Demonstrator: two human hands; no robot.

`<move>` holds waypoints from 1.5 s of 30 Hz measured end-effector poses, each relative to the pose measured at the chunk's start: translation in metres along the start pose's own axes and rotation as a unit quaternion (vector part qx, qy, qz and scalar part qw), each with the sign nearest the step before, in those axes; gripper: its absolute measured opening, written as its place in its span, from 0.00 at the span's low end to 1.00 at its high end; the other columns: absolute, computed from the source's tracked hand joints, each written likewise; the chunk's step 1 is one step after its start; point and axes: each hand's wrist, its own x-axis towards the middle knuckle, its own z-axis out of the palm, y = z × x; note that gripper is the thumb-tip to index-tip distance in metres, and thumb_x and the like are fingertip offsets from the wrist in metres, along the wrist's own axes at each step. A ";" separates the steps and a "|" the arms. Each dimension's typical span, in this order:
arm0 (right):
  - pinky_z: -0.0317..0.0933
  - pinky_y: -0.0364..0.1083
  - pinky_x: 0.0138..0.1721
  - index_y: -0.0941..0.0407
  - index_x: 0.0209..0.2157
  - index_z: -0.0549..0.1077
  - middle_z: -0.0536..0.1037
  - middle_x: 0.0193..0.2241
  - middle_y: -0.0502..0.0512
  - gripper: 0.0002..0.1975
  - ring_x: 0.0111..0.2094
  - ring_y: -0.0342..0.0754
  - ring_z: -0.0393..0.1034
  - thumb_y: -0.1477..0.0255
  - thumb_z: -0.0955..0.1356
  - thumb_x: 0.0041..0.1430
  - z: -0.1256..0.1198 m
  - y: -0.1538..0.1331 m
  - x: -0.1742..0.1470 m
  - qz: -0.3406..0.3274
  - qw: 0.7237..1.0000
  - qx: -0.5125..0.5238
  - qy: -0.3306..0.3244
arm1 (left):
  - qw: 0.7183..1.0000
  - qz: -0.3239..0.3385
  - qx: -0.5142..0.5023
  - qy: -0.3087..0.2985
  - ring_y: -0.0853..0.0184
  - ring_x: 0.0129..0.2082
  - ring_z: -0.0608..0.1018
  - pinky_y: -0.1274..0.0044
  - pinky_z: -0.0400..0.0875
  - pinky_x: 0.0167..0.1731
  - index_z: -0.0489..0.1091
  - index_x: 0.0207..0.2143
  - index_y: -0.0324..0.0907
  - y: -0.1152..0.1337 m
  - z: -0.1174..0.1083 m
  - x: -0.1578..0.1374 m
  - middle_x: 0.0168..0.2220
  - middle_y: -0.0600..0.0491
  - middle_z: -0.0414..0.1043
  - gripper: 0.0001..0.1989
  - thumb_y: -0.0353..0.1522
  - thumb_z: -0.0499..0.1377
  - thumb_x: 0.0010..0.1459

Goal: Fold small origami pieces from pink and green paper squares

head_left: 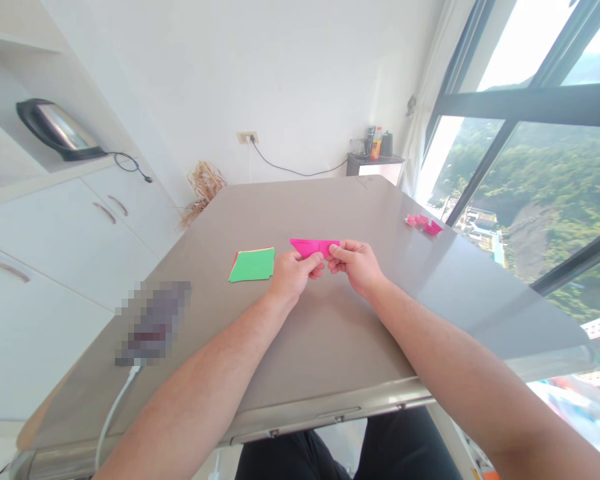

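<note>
A folded piece of bright pink paper (307, 247) is held up over the middle of the table, its pointed end toward the left. My left hand (296, 272) pinches its lower edge, thumb on the near face. At the paper's right end my right hand (354, 261) grips it between thumb and fingers. Both hands hide parts of its lower edge. Just left of my left hand lies a stack of square coloured paper (253, 265), green on top, with red and yellow edges peeping out.
Several small pink folded paper pieces (423, 223) sit near the table's right edge by the window. A blurred-out dark device (153, 327) with a white cable (114, 407) lies at left on the grey table (300, 207). Behind stands a small cabinet (375, 163) with bottles.
</note>
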 end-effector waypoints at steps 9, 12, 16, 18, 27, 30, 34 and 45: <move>0.63 0.45 0.27 0.56 0.20 0.71 0.75 0.19 0.50 0.14 0.21 0.42 0.67 0.64 0.77 0.45 -0.003 -0.001 0.000 -0.013 0.999 -0.032 0.009 | 0.999 -0.014 0.014 -0.031 0.69 0.20 0.74 0.76 0.68 0.24 0.78 0.28 0.37 0.006 -0.006 0.001 0.22 0.52 0.75 0.12 0.38 0.68 0.47; 0.60 0.45 0.25 0.55 0.19 0.69 0.73 0.18 0.48 0.15 0.19 0.42 0.65 0.65 0.76 0.46 -0.005 -0.001 0.000 -0.030 0.997 -0.064 0.011 | 0.998 -0.020 0.015 -0.051 0.69 0.20 0.74 0.76 0.68 0.24 0.78 0.30 0.36 0.007 -0.009 0.001 0.22 0.52 0.75 0.13 0.38 0.69 0.47; 0.60 0.45 0.26 0.55 0.20 0.70 0.73 0.17 0.48 0.13 0.20 0.42 0.65 0.66 0.75 0.47 -0.004 -0.005 -0.003 -0.028 0.996 -0.090 0.009 | 0.997 -0.019 0.010 -0.070 0.70 0.20 0.73 0.76 0.68 0.24 0.79 0.31 0.36 0.007 -0.010 0.001 0.23 0.51 0.76 0.14 0.39 0.69 0.47; 0.61 0.45 0.28 0.56 0.21 0.72 0.73 0.17 0.49 0.11 0.21 0.43 0.66 0.67 0.75 0.47 -0.003 -0.006 -0.004 -0.019 0.995 -0.095 -0.002 | 0.997 -0.017 0.011 -0.080 0.70 0.20 0.73 0.76 0.68 0.24 0.79 0.31 0.37 0.007 -0.011 0.001 0.23 0.51 0.75 0.13 0.38 0.69 0.48; 0.56 0.45 0.26 0.54 0.20 0.69 0.71 0.15 0.47 0.12 0.20 0.42 0.63 0.66 0.74 0.48 -0.007 -0.006 -0.005 -0.004 0.983 -0.179 -0.035 | 0.992 0.001 0.062 -0.113 0.71 0.21 0.71 0.77 0.67 0.23 0.79 0.30 0.37 0.005 -0.015 0.003 0.22 0.52 0.73 0.12 0.38 0.68 0.50; 0.54 0.45 0.26 0.54 0.21 0.68 0.71 0.15 0.47 0.13 0.20 0.42 0.61 0.64 0.73 0.50 -0.010 -0.004 -0.004 0.004 0.975 -0.217 -0.054 | 0.990 -0.002 0.069 -0.122 0.72 0.21 0.70 0.78 0.65 0.23 0.77 0.29 0.37 0.004 -0.016 0.004 0.22 0.53 0.71 0.12 0.39 0.68 0.50; 0.52 0.44 0.24 0.54 0.20 0.66 0.68 0.14 0.46 0.15 0.19 0.41 0.58 0.63 0.72 0.52 -0.009 -0.004 -0.003 -0.002 0.969 -0.245 -0.035 | 0.989 -0.031 0.054 -0.135 0.73 0.20 0.70 0.78 0.64 0.22 0.74 0.27 0.38 0.002 -0.015 0.005 0.23 0.54 0.70 0.09 0.36 0.66 0.50; 0.52 0.45 0.24 0.54 0.19 0.67 0.68 0.14 0.47 0.16 0.19 0.42 0.57 0.61 0.72 0.53 -0.006 0.000 -0.003 -0.016 0.960 -0.279 0.008 | 0.992 -0.009 0.064 -0.110 0.73 0.19 0.67 0.78 0.61 0.20 0.70 0.25 0.40 -0.005 -0.009 0.005 0.20 0.57 0.65 0.05 0.33 0.62 0.50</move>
